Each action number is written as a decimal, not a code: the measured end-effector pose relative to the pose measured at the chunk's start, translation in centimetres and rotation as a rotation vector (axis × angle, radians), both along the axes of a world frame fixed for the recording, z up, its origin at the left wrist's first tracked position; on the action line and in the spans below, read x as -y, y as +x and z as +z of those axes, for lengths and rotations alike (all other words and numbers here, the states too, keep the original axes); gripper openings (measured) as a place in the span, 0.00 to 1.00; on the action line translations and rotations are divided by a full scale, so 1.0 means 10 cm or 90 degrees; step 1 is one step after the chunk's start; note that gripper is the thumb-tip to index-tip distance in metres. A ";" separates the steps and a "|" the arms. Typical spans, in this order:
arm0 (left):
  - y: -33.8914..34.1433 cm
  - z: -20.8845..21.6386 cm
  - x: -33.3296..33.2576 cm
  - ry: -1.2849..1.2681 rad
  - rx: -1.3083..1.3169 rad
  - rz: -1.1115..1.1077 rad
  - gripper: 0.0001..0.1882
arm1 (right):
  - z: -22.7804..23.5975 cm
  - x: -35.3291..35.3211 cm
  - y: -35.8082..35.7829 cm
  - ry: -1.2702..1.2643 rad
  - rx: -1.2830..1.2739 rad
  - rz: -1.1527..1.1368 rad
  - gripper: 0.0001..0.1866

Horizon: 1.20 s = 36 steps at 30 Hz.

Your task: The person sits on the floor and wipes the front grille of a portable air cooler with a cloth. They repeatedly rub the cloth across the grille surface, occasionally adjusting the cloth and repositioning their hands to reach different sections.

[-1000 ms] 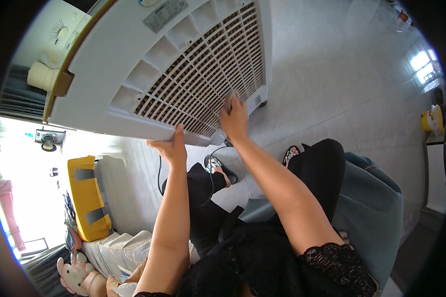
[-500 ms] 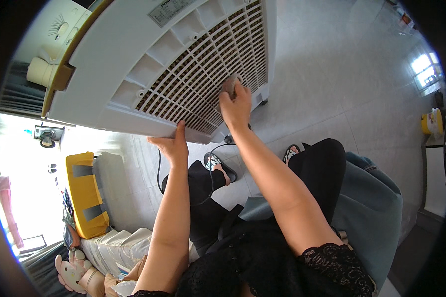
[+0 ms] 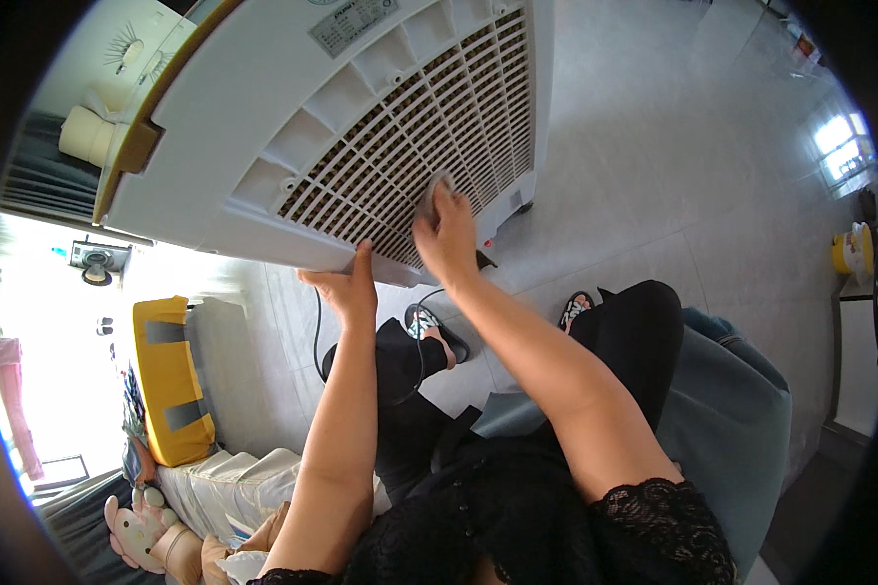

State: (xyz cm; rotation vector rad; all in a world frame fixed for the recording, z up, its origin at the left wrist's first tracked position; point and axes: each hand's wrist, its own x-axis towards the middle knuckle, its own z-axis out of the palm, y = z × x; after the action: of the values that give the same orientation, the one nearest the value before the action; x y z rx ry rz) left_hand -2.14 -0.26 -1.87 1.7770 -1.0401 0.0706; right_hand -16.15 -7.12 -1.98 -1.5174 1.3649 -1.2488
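Note:
A white air cooler (image 3: 200, 161) stands before me, its slatted back grille (image 3: 380, 146) facing me with brown honeycomb pad behind the slats. My left hand (image 3: 347, 292) grips the cooler's near side edge, thumb up against the back panel and the other fingers mostly hidden round the edge. Pressed to the lower middle of the grille is a greyish-brown cloth (image 3: 426, 203), bunched under the closed fingers of my right hand (image 3: 448, 237). A black cord (image 3: 318, 336) hangs below the cooler near my left forearm.
Grey floor tiles (image 3: 644, 146) spread to the right. A yellow and grey piece of furniture (image 3: 161, 390) is at the left, with a plush toy (image 3: 139, 531) below it. A paper roll (image 3: 86, 136) stands by the cooler's upper left. My sandalled feet flank the cord.
My right hand has moved the cloth slightly left and down across the grille. The cooler sits a little further right in view; my left hand keeps its hold.

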 end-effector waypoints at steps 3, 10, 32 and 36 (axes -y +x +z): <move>-0.03 0.06 -0.02 -0.010 -0.048 -0.018 0.49 | 0.05 -0.24 0.00 -0.029 0.070 0.106 0.15; -0.04 0.05 0.01 -0.017 -0.015 -0.013 0.48 | 0.22 -0.12 0.07 -0.115 0.065 -0.012 0.25; 0.04 -0.03 0.00 -0.054 0.017 -0.048 0.46 | 0.55 -0.08 0.03 -0.179 0.106 -0.041 0.21; 0.04 -0.07 0.03 -0.059 0.002 -0.040 0.46 | 0.45 -0.14 0.17 -0.212 0.103 -0.028 0.20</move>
State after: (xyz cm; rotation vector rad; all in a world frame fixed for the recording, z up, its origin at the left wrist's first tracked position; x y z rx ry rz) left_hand -1.78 -0.60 -2.59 1.6603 -1.0786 0.0813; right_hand -14.49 -5.76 2.52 -1.5713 1.1303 -1.6526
